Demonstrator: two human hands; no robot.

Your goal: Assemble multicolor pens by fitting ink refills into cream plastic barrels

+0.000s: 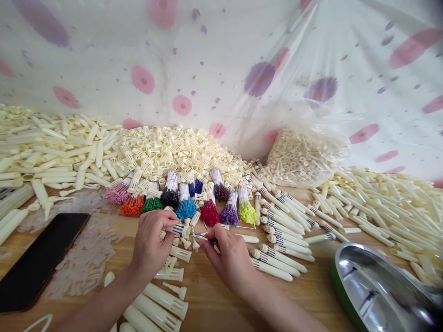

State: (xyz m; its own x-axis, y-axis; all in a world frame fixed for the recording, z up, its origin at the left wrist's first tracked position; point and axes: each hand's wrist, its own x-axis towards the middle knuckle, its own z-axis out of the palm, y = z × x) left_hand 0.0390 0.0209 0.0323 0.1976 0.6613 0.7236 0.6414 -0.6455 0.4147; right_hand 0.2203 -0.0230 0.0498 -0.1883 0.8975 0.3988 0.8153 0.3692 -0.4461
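My left hand [154, 244] pinches a cream slotted pen top [179, 229] with coloured sliders showing in its slots. Facing it, my right hand [224, 256] is closed on a thin dark rod [199, 235], whose tip reaches the open end of the pen top. Whether that rod is a refill or a tool, I cannot tell. Just beyond my hands stand bundles of coloured pen refills, among them blue refills [186, 205], red refills [209, 211] and purple refills [230, 212]. Below my left hand lie loose slotted tops [180, 252] and cream pen barrels [166, 299].
Assembled multicolour pens [277, 263] lie in rows on the right. A shiny green-sided metal tray [346, 286] stands at the front right. Piled parts [166, 147], a bag of small parts [304, 157] and barrels [377, 203] line the back. A black phone [41, 263] lies left.
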